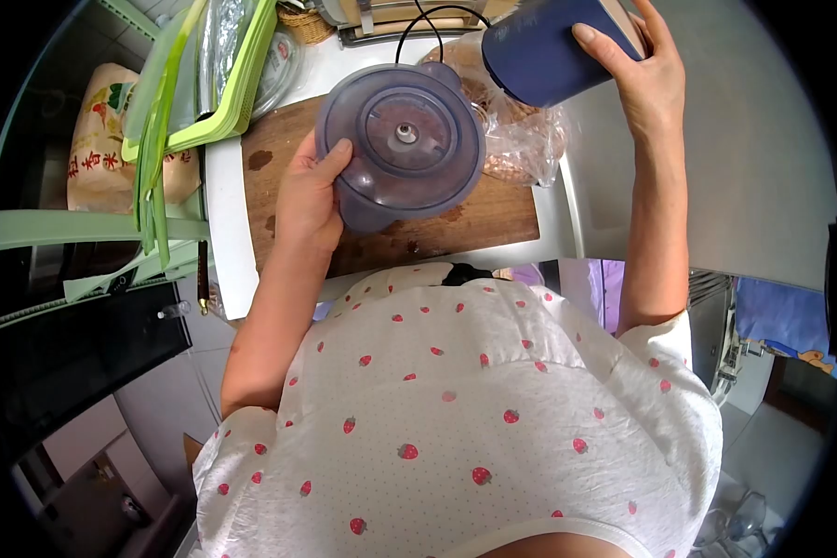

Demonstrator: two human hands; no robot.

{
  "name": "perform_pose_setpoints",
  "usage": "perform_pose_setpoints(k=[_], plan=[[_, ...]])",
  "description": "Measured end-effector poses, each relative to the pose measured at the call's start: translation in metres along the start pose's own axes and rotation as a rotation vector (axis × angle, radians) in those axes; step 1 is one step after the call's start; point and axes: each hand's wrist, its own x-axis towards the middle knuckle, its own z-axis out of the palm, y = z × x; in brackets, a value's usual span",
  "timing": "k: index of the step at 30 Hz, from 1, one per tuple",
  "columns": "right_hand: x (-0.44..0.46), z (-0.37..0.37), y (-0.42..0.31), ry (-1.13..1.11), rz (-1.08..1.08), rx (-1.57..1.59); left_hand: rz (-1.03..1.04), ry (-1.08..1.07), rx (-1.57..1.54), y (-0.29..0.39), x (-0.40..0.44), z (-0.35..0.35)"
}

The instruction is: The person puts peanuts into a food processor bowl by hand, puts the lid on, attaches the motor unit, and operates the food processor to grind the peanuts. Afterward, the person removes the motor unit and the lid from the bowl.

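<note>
A round, translucent purple-grey lid (409, 177) with a small metal piece at its centre is in my left hand (314, 193), the thumb on top of its rim. Below the lid lies a wooden board (474, 228). My right hand (646, 74) grips a dark blue cylindrical appliance (549, 56), tilted on its side, with the thumb on its wall and fingers partly hidden behind it. A clear plastic bag (525, 153) with brown contents sits between the lid and the appliance, on the board's far right part.
Green baskets (237, 107) with long green leaves (151, 186) stand at the left, beside a printed bag (102, 158). A black cable (402, 39) runs behind the lid. A grey metallic surface (735, 149) is at the right.
</note>
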Motion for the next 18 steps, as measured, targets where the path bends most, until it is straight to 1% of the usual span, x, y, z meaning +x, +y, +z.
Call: perform_pose_setpoints(k=[4, 6, 10, 13, 17, 18], plan=[[0.001, 0.001, 0.001, 0.005, 0.021, 0.005, -0.007, 0.021, -0.012, -0.004, 0.004, 0.001], [0.004, 0.0, 0.003, 0.027, -0.011, -0.048, -0.015, 0.046, 0.003, -0.005, 0.006, 0.0], [0.005, 0.001, 0.003, 0.007, -0.027, 0.01, -0.015, 0.062, -0.006, -0.002, 0.007, -0.006], [0.005, 0.004, 0.004, 0.042, -0.01, 0.018, 0.028, 0.032, -0.026, 0.011, 0.007, -0.029], [0.006, -0.001, 0.004, 0.018, -0.014, 0.021, 0.036, 0.197, 0.002, 0.032, 0.003, -0.087], [0.007, -0.001, 0.005, -0.002, -0.018, 0.02, 0.048, 0.187, -0.073, 0.036, -0.005, -0.085]])
